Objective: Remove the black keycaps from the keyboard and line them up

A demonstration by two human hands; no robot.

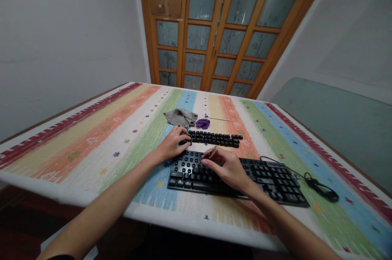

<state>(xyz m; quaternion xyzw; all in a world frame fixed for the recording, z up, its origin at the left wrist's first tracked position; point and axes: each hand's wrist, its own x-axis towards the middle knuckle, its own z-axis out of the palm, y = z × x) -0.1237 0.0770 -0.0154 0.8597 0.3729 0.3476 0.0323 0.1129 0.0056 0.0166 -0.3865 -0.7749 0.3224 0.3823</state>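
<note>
A black keyboard [211, 187] lies near the table's front edge, with keycaps off much of its upper left part, where small key stems show. Behind it, loose black keycaps [214, 139] are laid out in rows. My left hand [175, 144] is at the left end of these rows, its thumb and fingers curled around a keycap there. Over the bare stems, my right hand [227, 167] pinches a small slim brown object [212, 152]; its kind cannot be made out.
A grey cloth [181, 117] and a crumpled purple cloth [202, 123] lie behind the keycaps, beside a thin rod [219, 119]. The keyboard's bundled cable [321, 188] rests at the right. A striped cloth covers the table [128, 141]. Wooden glazed doors [214, 47] stand beyond.
</note>
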